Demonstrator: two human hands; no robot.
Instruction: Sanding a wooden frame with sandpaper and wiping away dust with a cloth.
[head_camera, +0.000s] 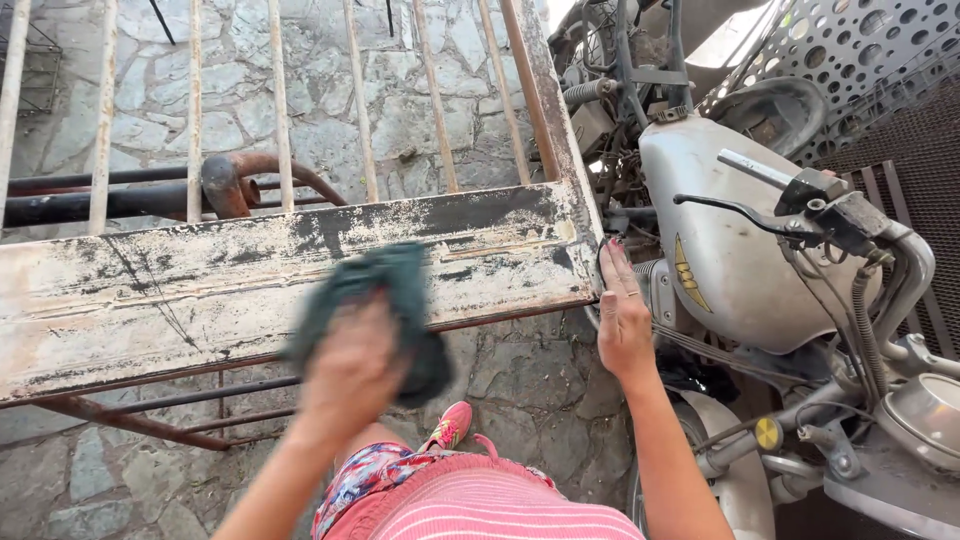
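My left hand (350, 365) presses a dark green cloth (385, 300) against the wide, flaking white panel (150, 290) of a rusty metal gate that lies flat in front of me. The hand and cloth are blurred by motion. My right hand (623, 315) rests flat with fingers together on the panel's right end, at the corner of the gate frame. It holds nothing. Thin rusty bars (280, 100) run away from the panel toward the top of the view.
A silver motorcycle (720, 250) stands close on the right, its handlebar lever (740, 212) and tank beside my right hand. Rusty pipes (225, 185) lie under the gate bars. Stone paving (530, 380) is below. My pink shoe (450, 427) shows near my knee.
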